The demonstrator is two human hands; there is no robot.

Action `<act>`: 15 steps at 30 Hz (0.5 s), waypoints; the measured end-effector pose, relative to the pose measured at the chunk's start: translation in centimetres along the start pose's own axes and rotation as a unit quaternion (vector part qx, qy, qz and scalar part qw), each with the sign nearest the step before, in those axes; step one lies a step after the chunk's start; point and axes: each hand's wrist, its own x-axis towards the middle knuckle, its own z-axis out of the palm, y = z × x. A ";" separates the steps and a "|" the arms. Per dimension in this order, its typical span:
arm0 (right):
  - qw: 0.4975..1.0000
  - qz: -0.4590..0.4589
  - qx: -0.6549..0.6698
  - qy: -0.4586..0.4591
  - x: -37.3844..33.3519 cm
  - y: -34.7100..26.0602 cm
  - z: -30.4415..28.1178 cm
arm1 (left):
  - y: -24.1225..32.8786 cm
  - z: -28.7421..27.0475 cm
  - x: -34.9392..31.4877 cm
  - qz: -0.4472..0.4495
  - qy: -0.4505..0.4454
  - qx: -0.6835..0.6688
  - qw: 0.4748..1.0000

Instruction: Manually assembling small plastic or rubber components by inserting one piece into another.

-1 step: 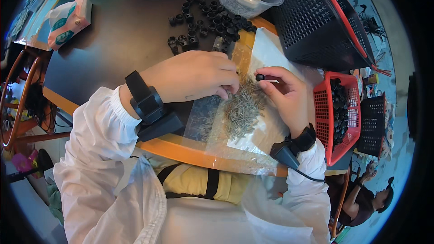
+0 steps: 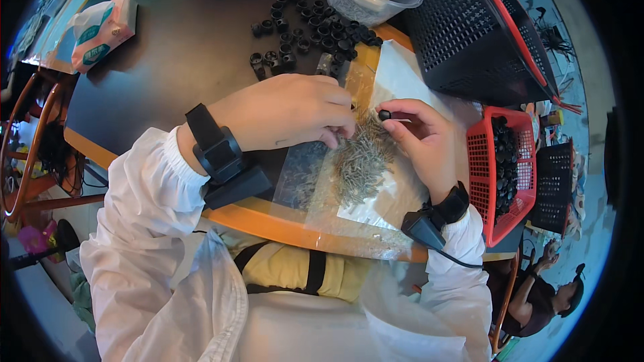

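Between the thumb and fingertips of my right hand [image 2: 429,141] sits a small round black plastic cap [image 2: 384,114]. My left hand [image 2: 288,110] has its thumb and fingers pinched together at the upper left edge of a pile of thin silver metal pins [image 2: 365,161]. Whatever those left fingertips pinch, if anything, is hidden. The pins lie on a clear plastic sheet and white paper [image 2: 359,214] at the near table edge. Just beyond my left hand, several black plastic ring-shaped parts [image 2: 302,45] are scattered on the dark tabletop.
On the right stands a red basket [image 2: 479,167] of black parts, beside a tall black perforated basket [image 2: 463,33]. A clear plastic tub [image 2: 342,3] is at the back. A tissue pack [image 2: 104,32] lies far left. Another person [image 2: 537,295] sits at lower right.
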 end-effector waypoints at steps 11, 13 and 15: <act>0.993 -0.019 0.117 0.008 -0.4 -0.2 -0.1 | 0.5 0.4 0.6 -0.052 -0.031 -0.044 0.997; 0.992 -0.017 0.122 -0.001 -0.5 -0.2 -0.2 | 0.3 0.5 0.4 -0.043 -0.017 -0.048 0.998; 0.985 -0.003 0.170 0.006 -0.4 -0.3 -0.1 | 0.1 0.8 0.4 -0.037 -0.002 -0.051 0.998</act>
